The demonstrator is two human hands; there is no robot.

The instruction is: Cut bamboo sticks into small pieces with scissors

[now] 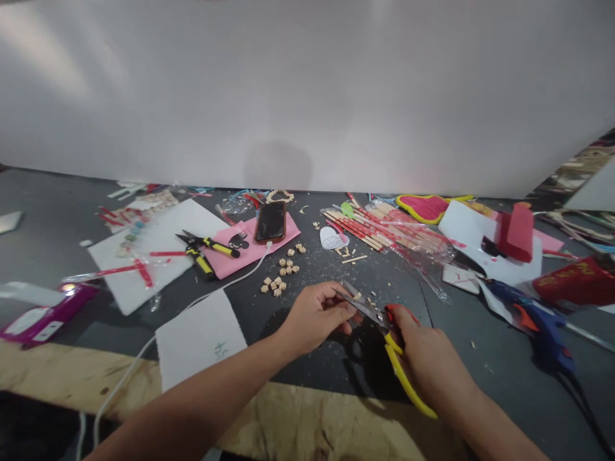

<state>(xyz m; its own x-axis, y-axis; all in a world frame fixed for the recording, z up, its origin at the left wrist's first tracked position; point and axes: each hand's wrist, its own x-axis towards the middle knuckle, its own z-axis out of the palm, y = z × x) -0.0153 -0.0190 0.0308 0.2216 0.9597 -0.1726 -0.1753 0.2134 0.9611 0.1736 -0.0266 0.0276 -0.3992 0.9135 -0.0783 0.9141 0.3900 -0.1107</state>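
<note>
Scissors sit in the head view just above the counter, right of its middle and near the front edge, with their blades apart and pointing up and to the left. The right hand is wrapped around their red and yellow handles. Thumb and fingers pressed together, the left hand pinches a small pale piece at the blades, mostly hidden by fingers and metal. Crumbs are strewn about both hands. Beyond the left hand lie small wooden clusters; past the scissors, a cutout lies near a pile of sticks, some red and partly under clear plastic. Leftward, a phone with a white cable plugged in rests on a pink sheet, with pliers partly on the sheet too. Nearer lies a white card. At far right is a blue glue gun.
</note>
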